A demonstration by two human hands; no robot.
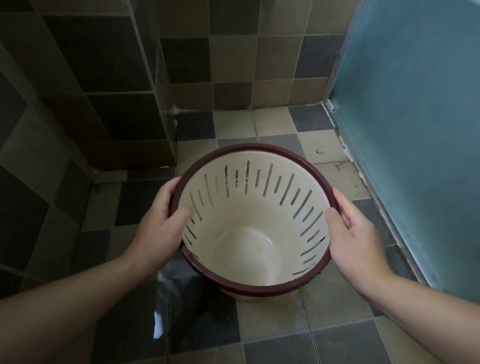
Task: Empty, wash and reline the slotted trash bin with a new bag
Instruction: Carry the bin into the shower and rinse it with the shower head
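Observation:
The slotted trash bin (257,190) is cream plastic with a dark red rim and sits in the middle of the head view, held upright over the tiled floor. It has no bag in it, and a thin film of water shines on its bottom. My left hand (163,220) grips the rim on the left side, thumb inside the bin. My right hand (353,236) grips the rim on the right side, thumb over the edge. The bin's outer wall is mostly hidden from above.
A clear glass shower partition (151,78) stands to the left, with its lower edge near the bin. A frosted blue door (439,141) closes the right side. Tiled walls (244,45) lie ahead, and wet checkered floor tiles (271,354) spread below.

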